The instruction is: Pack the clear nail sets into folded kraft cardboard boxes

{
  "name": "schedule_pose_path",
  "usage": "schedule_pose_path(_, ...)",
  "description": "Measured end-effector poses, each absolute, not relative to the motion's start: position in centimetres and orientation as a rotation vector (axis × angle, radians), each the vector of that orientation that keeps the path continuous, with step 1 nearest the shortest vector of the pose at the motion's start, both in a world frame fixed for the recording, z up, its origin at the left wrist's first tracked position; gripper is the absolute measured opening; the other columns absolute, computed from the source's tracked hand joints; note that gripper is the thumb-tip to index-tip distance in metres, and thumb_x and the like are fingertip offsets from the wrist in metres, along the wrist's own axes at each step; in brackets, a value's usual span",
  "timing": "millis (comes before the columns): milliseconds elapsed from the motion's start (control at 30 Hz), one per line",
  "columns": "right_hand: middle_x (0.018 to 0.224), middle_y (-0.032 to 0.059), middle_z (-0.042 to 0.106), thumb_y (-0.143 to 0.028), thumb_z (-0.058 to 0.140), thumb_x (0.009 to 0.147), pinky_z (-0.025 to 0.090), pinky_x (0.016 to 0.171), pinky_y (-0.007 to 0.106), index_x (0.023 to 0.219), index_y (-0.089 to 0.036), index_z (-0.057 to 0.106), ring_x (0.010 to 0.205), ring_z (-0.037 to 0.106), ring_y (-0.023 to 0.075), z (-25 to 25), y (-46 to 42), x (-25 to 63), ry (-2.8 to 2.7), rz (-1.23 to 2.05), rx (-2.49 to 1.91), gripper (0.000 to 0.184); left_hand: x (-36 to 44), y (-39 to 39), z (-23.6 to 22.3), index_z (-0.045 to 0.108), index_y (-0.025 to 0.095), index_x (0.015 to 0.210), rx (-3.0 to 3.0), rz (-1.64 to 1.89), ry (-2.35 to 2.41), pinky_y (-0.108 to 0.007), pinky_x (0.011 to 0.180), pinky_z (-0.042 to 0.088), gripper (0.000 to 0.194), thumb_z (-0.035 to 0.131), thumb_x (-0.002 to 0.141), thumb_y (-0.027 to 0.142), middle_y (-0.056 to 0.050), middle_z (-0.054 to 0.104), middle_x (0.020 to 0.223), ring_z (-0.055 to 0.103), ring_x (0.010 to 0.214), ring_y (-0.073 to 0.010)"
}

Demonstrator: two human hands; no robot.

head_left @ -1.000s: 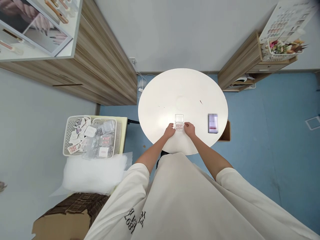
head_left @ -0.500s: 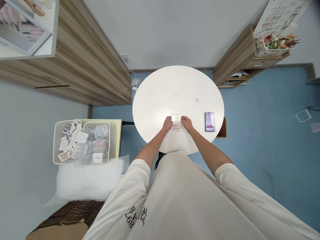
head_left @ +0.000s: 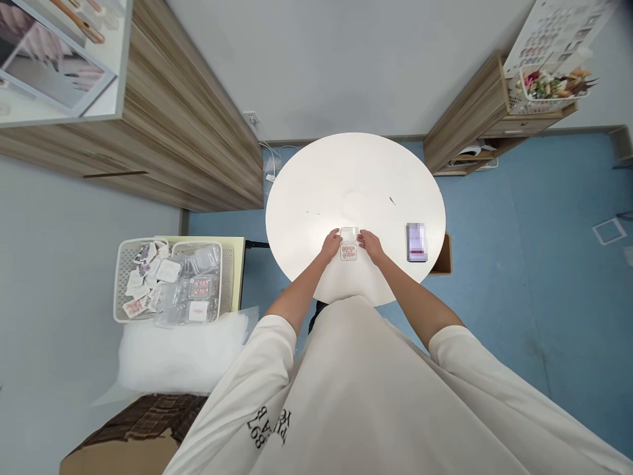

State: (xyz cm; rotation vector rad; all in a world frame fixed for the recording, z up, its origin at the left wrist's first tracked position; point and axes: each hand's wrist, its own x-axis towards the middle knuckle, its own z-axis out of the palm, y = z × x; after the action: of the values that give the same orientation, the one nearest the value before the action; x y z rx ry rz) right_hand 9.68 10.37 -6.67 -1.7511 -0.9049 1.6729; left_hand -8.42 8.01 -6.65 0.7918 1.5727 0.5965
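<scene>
A small clear plastic box (head_left: 349, 256) lies open on the white oval table (head_left: 356, 171), its lid (head_left: 349, 233) folded out on the far side. In the box's near half sit several small pinkish pieces that look like press-on nails (head_left: 349, 249). My left hand (head_left: 331, 244) has its fingers closed at the left edge of the lid. On the opposite edge, my right hand (head_left: 370, 245) pinches the lid with bent fingers. The fingertips are small in view, so their exact contact is hard to see.
A phone with a blurred screen (head_left: 417, 242) lies at the table's right. At left, white baskets (head_left: 119, 284) hold cards and clear boxes, beside a stack of white sheets (head_left: 182, 356) and a cardboard box (head_left: 123, 455). Wooden cabinets (head_left: 198, 112) stand on both sides.
My right fingers have come in against the lid's edge, and the lid looks slightly tilted. The whole view has shifted a little; the box stays at the same place on the table.
</scene>
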Motion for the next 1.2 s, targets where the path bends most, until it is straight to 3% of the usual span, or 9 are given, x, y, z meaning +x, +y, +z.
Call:
schedule_pose_path(300, 0.13, 0.0099, 0.065, -0.063, 0.052, 0.088, 0.051, 0.091, 0.033, 0.116, -0.022, 0.067, 0.114, 0.063, 0.0235, -5.5, 8.5, 9.3, -0.914, 1.7, -1.714, 0.052, -9.1, 5.7, -5.2, 0.063, 0.024, 0.115, 0.783, 0.702, 1.584, -0.032, 0.092, 0.049, 0.03, 0.049, 0.093, 0.037, -0.005, 0.067, 0.122, 0.061, 0.11, -0.02)
schedule_pose_path(500, 0.137, 0.0091, 0.063, -0.061, 0.048, 0.091, 0.047, 0.101, 0.038, 0.128, -0.023, 0.064, 0.12, 0.061, 0.0237, -5.4, 5.5, 10.2, -1.032, 1.706, -1.679, 0.056, -9.1, 3.2, -4.8, 0.062, 0.022, 0.099, 0.84, 0.663, 1.628, -0.031, 0.087, 0.048, 0.022, 0.053, 0.093, 0.041, -0.006, 0.069, 0.111, 0.063, 0.101, -0.02)
schedule_pose_path(733, 0.144, 0.0059, 0.059, -0.06, 0.043, 0.095, 0.044, 0.109, 0.042, 0.138, -0.026, 0.059, 0.129, 0.055, 0.0239, -6.7, 3.5, 11.7, -1.406, 1.647, -1.691, 0.057, -8.2, 1.6, -5.7, 0.059, 0.021, 0.122, 0.924, 0.517, 1.645, -0.032, 0.096, 0.048, 0.032, 0.054, 0.091, 0.027, -0.009, 0.065, 0.13, 0.062, 0.115, -0.0213)
schedule_pose_path(967, 0.163, 0.0113, 0.034, -0.046, 0.036, 0.101, 0.032, 0.119, 0.042, 0.154, -0.017, 0.041, 0.147, 0.035, 0.0268, -6.8, 1.7, 11.7, -2.143, 1.405, -1.759, 0.061, -8.6, -0.7, -6.3, 0.051, 0.016, 0.141, 1.504, 0.259, 1.675, -0.04, 0.114, 0.039, 0.05, 0.045, 0.091, 0.016, -0.012, 0.05, 0.152, 0.047, 0.139, -0.0265)
schedule_pose_path(1067, 0.168, 0.0119, 0.022, -0.039, 0.037, 0.101, 0.029, 0.12, 0.044, 0.158, -0.014, 0.033, 0.152, 0.025, 0.0292, -6.4, 0.8, 11.5, -2.537, 1.193, -1.684, 0.062, -9.0, -1.8, -6.3, 0.041, 0.015, 0.151, 1.852, 0.087, 1.553, -0.044, 0.119, 0.032, 0.06, 0.043, 0.091, 0.013, -0.012, 0.037, 0.162, 0.035, 0.148, -0.0283)
schedule_pose_path(1200, 0.17, 0.0122, 0.011, -0.036, 0.036, 0.101, 0.028, 0.119, 0.046, 0.162, -0.015, 0.02, 0.153, 0.022, 0.0305, -6.3, 0.1, 11.5, -2.795, 1.034, -1.696, 0.067, -9.1, -2.8, -6.3, 0.019, 0.018, 0.162, 2.05, -0.116, 1.435, -0.045, 0.116, 0.034, 0.076, 0.041, 0.09, 0.01, -0.01, 0.02, 0.169, 0.029, 0.151, -0.0295)
